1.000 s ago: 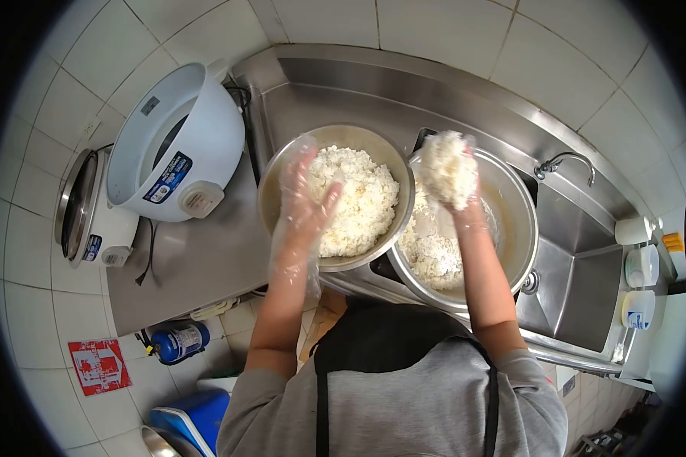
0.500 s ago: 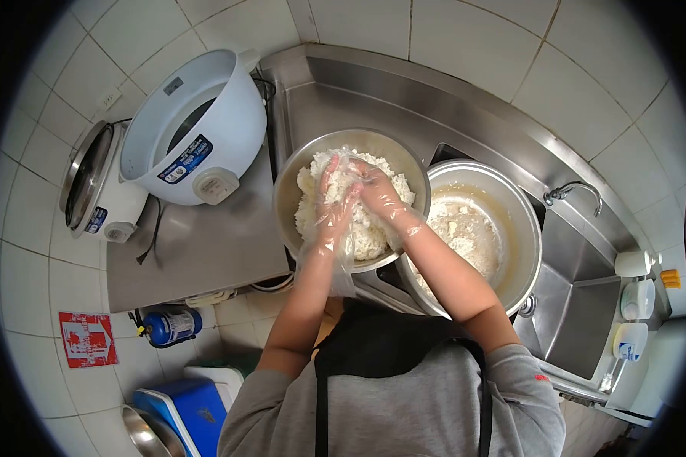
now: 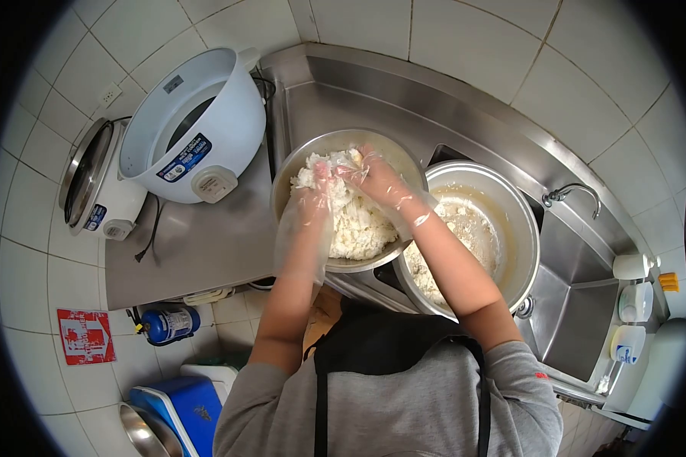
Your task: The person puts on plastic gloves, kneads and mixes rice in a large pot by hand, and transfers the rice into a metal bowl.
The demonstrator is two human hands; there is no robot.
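Both of my hands wear clear, loose plastic gloves and are inside a steel bowl of white cooked rice. My left hand is at the rice's left side, its fingers curled into a clump and partly covered by grains. To its right, my right hand has its fingers bent around more rice near the far side of the bowl. Touching the bowl's right side is a large pot, with rice residue stuck to its bottom and wall.
A pale blue rice cooker sits open on the steel counter at left, beside a smaller lidded white cooker. At right are a sink, a faucet and several containers. A fire extinguisher stands below the counter's left part.
My hands have moved apart; the left shifted left and toward me, the right slightly farther from me. Rice between them has been lifted and shifted, with more of the near mound showing.
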